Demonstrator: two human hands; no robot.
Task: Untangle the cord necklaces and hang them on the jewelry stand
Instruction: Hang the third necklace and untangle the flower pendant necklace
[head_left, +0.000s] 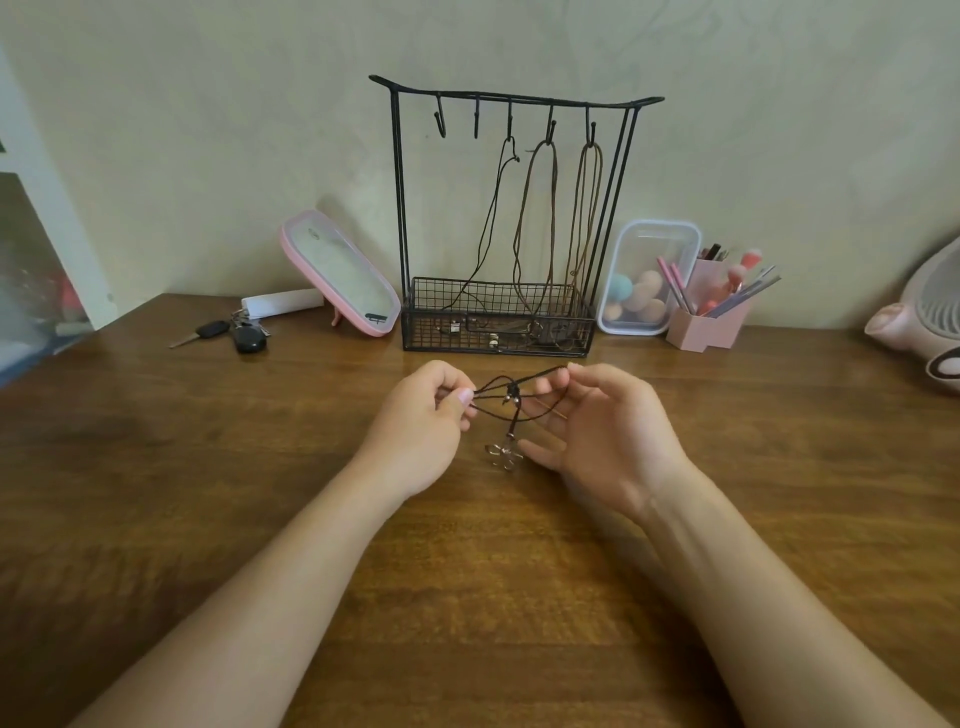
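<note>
Bench (156, 467) left edge runs diagonally off frame at left, back edge meets the wall (208, 130); bare wood shows on both sides of the forearms, with only a narrow strip between the hands and the jewelry stand (399, 208). The stand sits at the back centre against the wall, black wire, upright, with a row of five hooks under the top bar; the three rightmost hooks each carry a cord: a dark necklace (491, 208), a brown necklace (519, 234) and a second brown necklace (582, 218), their lower ends dropping into the mesh basket (498, 338) at the stand's base. Pink mirror (343, 275) is tilted just left of the basket, keys (234, 332) further left near the bench edge. Clear box (644, 275) with sponges is just right of the stand, pink brush holder (706, 322) touching or just beside it, pink fan (924, 312) cut off at the right edge. Surface is dark brown wood grain, wall pale green. Both forearms reach in from the bottom, hands meeting in front of the basket, slightly above the bench. Left hand (421, 431) fingers curled, pinching one end of the cord necklace (498, 410). Right hand (602, 441) palm turned inward, thumb and index pinching the other end, other fingers loosely spread. Cord stretches between the hands in tangled loops, knot at mid-span, flower pendant (503, 456) hanging below, near the bench
</note>
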